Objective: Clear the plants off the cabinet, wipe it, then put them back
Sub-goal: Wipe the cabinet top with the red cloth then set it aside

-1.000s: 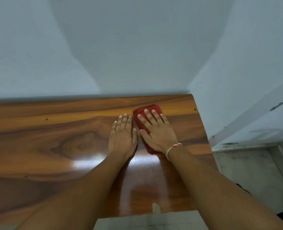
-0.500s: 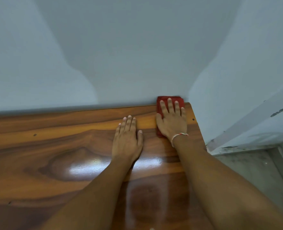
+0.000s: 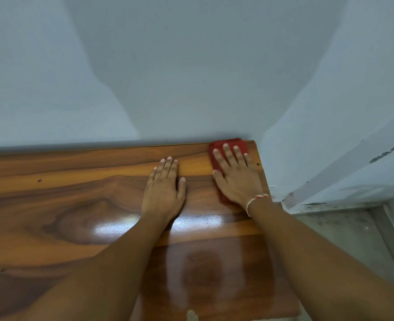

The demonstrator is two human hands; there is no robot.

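Observation:
The glossy wooden cabinet top (image 3: 75, 205) fills the lower half of the view and bears no plants. A folded red cloth (image 3: 216, 144) lies in its far right corner, against the wall. My right hand (image 3: 236, 176) presses flat on the cloth with straight fingers, covering most of it. My left hand (image 3: 164, 189) rests flat on the bare wood just to the left of the cloth, fingers straight and together.
A pale blue wall (image 3: 191, 77) runs along the cabinet's back edge and turns at the right corner. Grey floor (image 3: 344, 232) lies past the cabinet's right edge.
My right hand has pushed the red cloth away from me and to the right, into the cabinet's far right corner. My left hand has stayed flat on the wood.

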